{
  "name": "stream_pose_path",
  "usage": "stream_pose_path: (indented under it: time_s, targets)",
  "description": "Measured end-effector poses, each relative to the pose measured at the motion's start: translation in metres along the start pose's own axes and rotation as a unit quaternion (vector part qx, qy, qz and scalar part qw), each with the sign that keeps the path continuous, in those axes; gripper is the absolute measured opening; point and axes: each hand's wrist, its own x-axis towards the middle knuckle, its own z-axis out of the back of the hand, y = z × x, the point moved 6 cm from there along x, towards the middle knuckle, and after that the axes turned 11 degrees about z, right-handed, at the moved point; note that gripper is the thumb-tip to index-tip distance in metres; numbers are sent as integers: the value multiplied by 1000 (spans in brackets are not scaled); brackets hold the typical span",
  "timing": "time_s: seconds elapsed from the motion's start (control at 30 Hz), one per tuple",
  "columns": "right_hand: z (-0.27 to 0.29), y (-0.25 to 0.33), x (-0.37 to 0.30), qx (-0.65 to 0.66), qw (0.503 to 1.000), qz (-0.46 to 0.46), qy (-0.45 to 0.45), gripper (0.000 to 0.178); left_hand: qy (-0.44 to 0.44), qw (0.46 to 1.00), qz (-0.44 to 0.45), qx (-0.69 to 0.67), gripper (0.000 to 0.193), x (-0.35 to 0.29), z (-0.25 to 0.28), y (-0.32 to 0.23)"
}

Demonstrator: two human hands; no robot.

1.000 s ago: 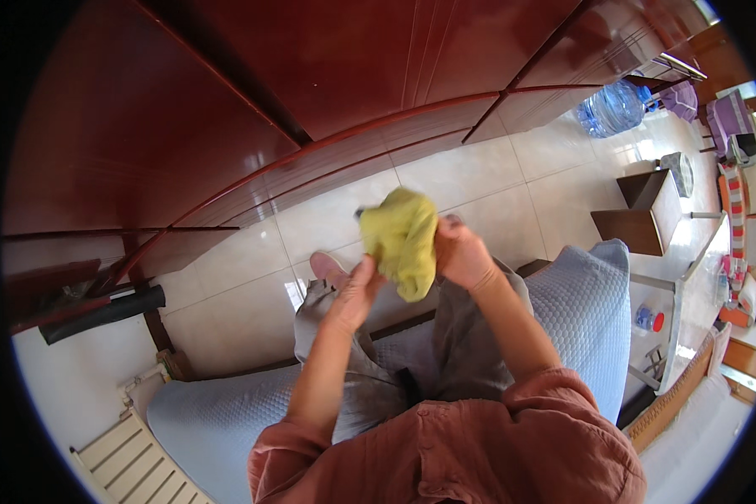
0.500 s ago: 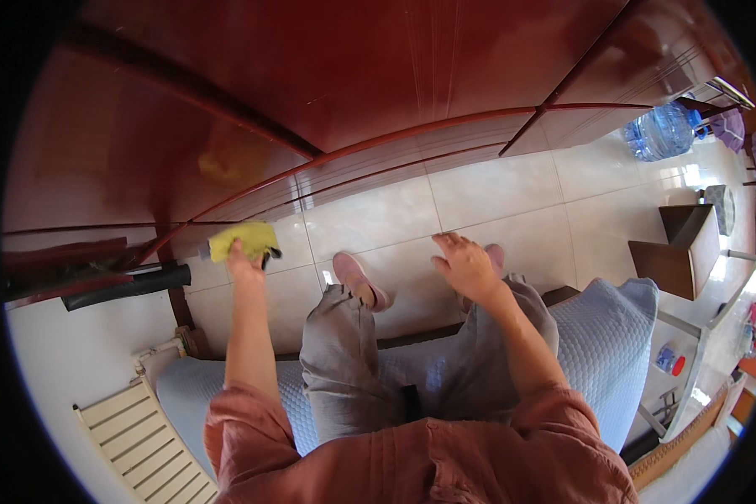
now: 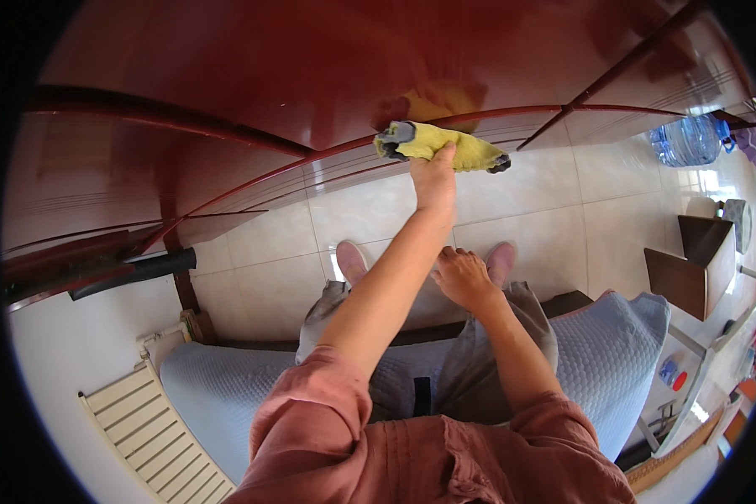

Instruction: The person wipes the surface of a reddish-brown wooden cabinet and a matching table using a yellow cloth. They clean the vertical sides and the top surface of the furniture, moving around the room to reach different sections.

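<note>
My left hand (image 3: pixel 433 181) is closed on a folded yellow and grey cloth (image 3: pixel 472 152), with the thumb lying across its top. Right by the cloth is the glossy dark red cabinet (image 3: pixel 260 63), whose panel carries a yellow reflection of it. Whether the cloth touches the panel I cannot tell. Lower down, my right hand (image 3: pixel 464 277) hangs between my knees with loosely bent fingers and nothing in it.
I sit on a blue quilted cover (image 3: pixel 227 378). A large blue water bottle (image 3: pixel 685 140) and a brown box-like piece (image 3: pixel 679 277) stand on the tiled floor at right. At lower left is a cream slatted radiator (image 3: pixel 155 428).
My left hand has carried the cloth from the cabinet's lower left to the right and up along its front. My right hand has dropped slightly, its fingers more bent.
</note>
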Motion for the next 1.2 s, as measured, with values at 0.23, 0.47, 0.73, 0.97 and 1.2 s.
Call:
stream_pose_path:
  time_s: [0.23, 0.47, 0.73, 0.97, 1.2]
  targets:
    - [-12, 7, 8, 3, 1000, 8, 29, 30, -182, 980, -39, -66, 36, 32, 191, -46]
    - [-27, 4, 0, -8, 997, 7, 77, 32, -437, 879, -180, -66, 21, 12, 483, -207]
    - [-8, 26, 9, -6, 998, 47, 39, 31, -482, 858, -178, 22, 46, 32, 426, -192]
    - [-11, 8, 0, -30, 999, 37, -12, 21, -241, 963, -119, 37, 61, 32, 110, -25]
    - [-8, 1, 0, 36, 994, 29, -97, 24, 11, 964, 189, -185, 24, 56, -77, 91]
